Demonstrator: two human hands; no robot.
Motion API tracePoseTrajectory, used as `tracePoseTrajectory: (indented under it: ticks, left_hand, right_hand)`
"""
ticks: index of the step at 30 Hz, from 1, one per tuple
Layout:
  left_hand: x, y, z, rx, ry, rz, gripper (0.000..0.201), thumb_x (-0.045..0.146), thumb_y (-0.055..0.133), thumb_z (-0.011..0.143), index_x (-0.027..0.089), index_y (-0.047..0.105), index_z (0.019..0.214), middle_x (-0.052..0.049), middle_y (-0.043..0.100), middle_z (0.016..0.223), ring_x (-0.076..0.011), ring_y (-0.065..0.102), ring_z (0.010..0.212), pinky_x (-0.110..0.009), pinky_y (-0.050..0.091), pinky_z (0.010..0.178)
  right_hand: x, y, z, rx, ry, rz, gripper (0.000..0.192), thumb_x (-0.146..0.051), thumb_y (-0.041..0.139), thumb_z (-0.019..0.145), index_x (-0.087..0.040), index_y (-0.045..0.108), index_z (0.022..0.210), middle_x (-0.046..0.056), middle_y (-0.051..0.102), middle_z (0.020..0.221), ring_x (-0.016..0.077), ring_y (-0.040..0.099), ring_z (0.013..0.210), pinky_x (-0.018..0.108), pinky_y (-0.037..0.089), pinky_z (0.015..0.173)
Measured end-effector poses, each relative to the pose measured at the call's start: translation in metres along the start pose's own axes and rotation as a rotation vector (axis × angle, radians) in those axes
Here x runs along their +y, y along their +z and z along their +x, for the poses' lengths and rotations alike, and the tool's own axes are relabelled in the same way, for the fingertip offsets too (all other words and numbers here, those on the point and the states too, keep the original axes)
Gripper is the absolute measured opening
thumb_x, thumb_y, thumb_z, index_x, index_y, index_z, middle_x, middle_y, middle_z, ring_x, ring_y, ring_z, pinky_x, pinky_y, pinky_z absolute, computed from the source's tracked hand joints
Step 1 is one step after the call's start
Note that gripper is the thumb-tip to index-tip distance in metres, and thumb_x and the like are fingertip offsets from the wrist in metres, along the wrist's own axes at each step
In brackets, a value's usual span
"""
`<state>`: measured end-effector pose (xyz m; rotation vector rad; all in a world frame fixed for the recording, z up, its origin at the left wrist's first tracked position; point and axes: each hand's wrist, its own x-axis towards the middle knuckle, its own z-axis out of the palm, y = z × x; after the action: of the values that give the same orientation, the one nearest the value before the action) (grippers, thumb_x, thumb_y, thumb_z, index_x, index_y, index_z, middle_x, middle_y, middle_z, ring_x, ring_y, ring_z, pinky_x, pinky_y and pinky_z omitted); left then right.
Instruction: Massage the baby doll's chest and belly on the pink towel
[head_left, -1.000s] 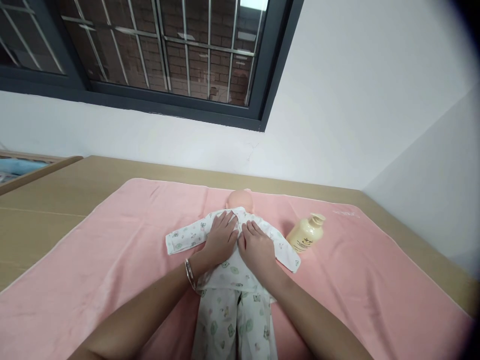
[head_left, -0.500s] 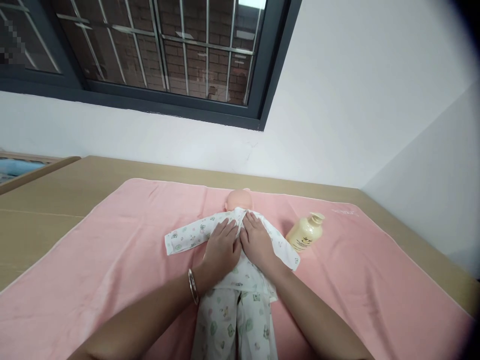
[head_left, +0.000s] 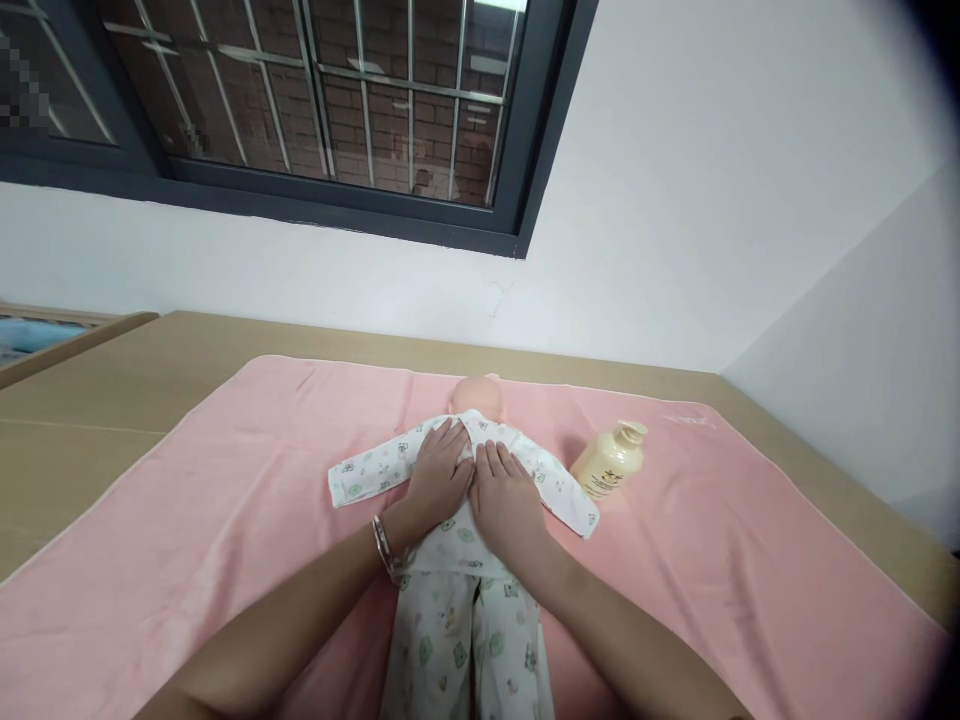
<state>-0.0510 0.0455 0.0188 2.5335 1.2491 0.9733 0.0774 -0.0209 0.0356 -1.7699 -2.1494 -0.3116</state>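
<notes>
A baby doll point(head_left: 477, 397) lies on its back on a pink blanket point(head_left: 277, 430), its head toward the wall. It wears a white printed top point(head_left: 450, 548) with the sleeves spread out, and matching trousers point(head_left: 510, 640). My left hand point(head_left: 439, 468), with a silver bangle point(head_left: 384, 545) at the wrist, rests flat on the left side of the chest. My right hand point(head_left: 506, 500) lies flat on the right side of the chest, a bit lower. The two hands nearly meet at the middle, fingers stretched out, and cover part of the top's front.
A pale yellow pump bottle point(head_left: 611, 460) stands on the blanket right of the doll's sleeve. The blanket covers much of a wooden table point(head_left: 225, 335). Behind rise a white wall point(head_left: 660, 220) and a dark-framed barred window point(head_left: 517, 200).
My right hand has slid down the chest, toward me. My left hand has shifted slightly up and to the left, uncovering some of the top's middle.
</notes>
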Motion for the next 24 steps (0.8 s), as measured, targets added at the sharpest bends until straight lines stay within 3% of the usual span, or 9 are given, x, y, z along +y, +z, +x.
tracePoseTrajectory:
  ticks: [4,10,15,24]
  left_hand:
    - [0.003,0.002,-0.001,-0.022,-0.021,0.043,0.045,0.021,0.036,0.090,0.008,0.047,0.132,-0.016,0.050,0.140,-0.0288,0.033,0.138,-0.053,0.027,0.115]
    - [0.011,0.000,-0.005,-0.024,-0.025,0.063,0.046,0.022,0.035,0.092,0.013,0.046,0.136,-0.012,0.047,0.144,-0.0280,0.032,0.140,-0.054,0.026,0.115]
    - [0.009,0.003,-0.006,0.033,-0.020,0.059,0.045,0.021,0.036,0.092,0.015,0.048,0.135,-0.011,0.049,0.143,-0.0280,0.035,0.139,-0.054,0.028,0.114]
    - [0.009,0.006,-0.010,0.125,-0.064,0.032,0.042,0.022,0.045,0.090,0.016,0.052,0.131,-0.011,0.051,0.141,-0.0273,0.040,0.135,-0.052,0.034,0.114]
  right_hand:
    - [0.005,-0.005,0.004,-0.037,-0.002,0.081,0.046,-0.023,0.036,0.096,-0.004,0.050,0.136,0.018,0.052,0.137,0.0282,0.042,0.134,0.044,0.033,0.113]
    - [0.020,-0.004,0.017,-0.080,0.018,0.292,0.047,-0.022,0.030,0.097,-0.008,0.047,0.139,0.015,0.046,0.144,0.0245,0.034,0.139,0.044,0.033,0.114]
    - [0.026,0.010,0.026,-0.013,0.060,0.328,0.049,-0.024,0.032,0.097,-0.005,0.042,0.142,0.016,0.036,0.150,0.0256,0.025,0.143,0.046,0.025,0.116]
    - [0.026,0.015,0.023,0.039,0.065,0.334,0.048,-0.024,0.034,0.096,-0.007,0.045,0.140,0.014,0.040,0.148,0.0248,0.028,0.141,0.046,0.025,0.116]
